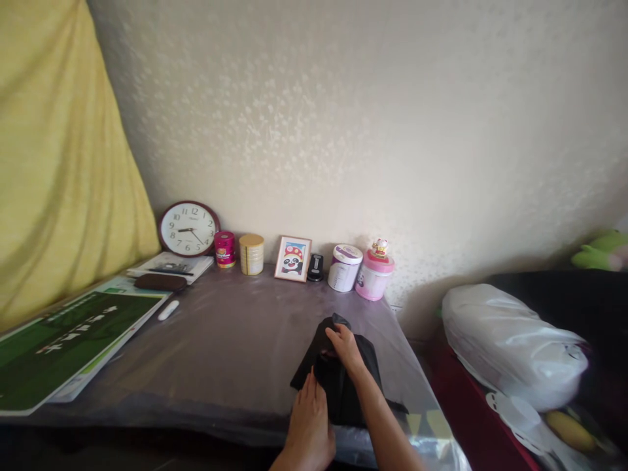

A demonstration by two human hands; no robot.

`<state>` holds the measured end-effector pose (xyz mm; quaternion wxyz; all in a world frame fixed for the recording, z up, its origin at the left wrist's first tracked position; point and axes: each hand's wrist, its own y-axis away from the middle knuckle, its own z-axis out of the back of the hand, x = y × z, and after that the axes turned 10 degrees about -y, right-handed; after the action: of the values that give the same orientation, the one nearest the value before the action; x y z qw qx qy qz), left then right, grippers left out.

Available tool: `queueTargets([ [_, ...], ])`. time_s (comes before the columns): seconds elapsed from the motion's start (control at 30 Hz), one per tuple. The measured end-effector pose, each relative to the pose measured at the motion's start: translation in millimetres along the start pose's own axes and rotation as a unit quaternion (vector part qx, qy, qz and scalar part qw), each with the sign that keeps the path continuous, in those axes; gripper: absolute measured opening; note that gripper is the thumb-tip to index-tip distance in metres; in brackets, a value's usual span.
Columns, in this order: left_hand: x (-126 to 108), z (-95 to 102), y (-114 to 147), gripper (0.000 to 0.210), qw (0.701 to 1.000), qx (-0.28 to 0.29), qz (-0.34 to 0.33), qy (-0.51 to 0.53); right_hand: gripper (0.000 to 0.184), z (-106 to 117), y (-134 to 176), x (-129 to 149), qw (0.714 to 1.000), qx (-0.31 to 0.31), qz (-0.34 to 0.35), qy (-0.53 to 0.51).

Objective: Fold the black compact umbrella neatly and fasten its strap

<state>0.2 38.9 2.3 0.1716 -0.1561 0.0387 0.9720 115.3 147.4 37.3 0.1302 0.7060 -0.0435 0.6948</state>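
Note:
A black piece of soft fabric (346, 396), perhaps a bag, lies crumpled near the right front edge of the table; its exact kind does not show. My right hand (343, 345) reaches across it and grips its far upper part, with thumb and fingers closed on a fold. At the near left edge is my left hand (308, 413), back of the hand up, fingers pressed together against the fabric; the fingertips are partly hidden. Between the two hands the cloth gapes a little into a dark hollow.
Along the wall stand a clock (190, 228), a magenta tin (225, 250), a yellow-lidded can (252, 254), a panda picture frame (293, 259), a white canister (345, 268) and a pink canister (373, 278). Left lie a green board (73, 347) and a brown case (160, 282). A white plastic bag (510, 340) sits right.

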Motion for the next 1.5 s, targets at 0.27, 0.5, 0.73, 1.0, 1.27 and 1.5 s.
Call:
queueTargets([
  [0.27, 19.5, 7.4, 16.5, 0.054, 0.993, -0.102, -0.028, -0.043, 0.033, -2.6, 0.7, -1.1, 0.996, 0.045, 0.006, 0.082],
  [0.5, 0.1, 19.7, 8.0, 0.047, 0.978, -0.175, -0.109, 0.008, 0.022, -4.1, 6.1, 2.2, 0.965, 0.126, 0.080, 0.217],
  [0.73, 3.5, -3.5, -4.6, 0.077, 0.995, -0.060, -0.080, 0.025, 0.027, 3.5, 33.7, 6.7, 0.910, 0.178, 0.226, 0.297],
  [1.0, 8.1, -20.1, -7.6, 0.084, 0.995, -0.056, -0.077, 0.030, 0.027, 22.3, 28.0, -14.4, 0.846, 0.174, 0.388, 0.322],
  [1.27, 10.2, -28.6, -12.0, 0.091, 0.996, -0.023, -0.059, 0.056, 0.029, 26.8, -38.7, -22.3, 0.830, 0.102, 0.379, 0.396],
  [1.5, 5.3, -24.3, -10.6, 0.097, 0.998, -0.019, -0.042, 0.049, 0.031, 27.3, -48.8, -11.8, 0.828, 0.004, 0.379, 0.414],
])
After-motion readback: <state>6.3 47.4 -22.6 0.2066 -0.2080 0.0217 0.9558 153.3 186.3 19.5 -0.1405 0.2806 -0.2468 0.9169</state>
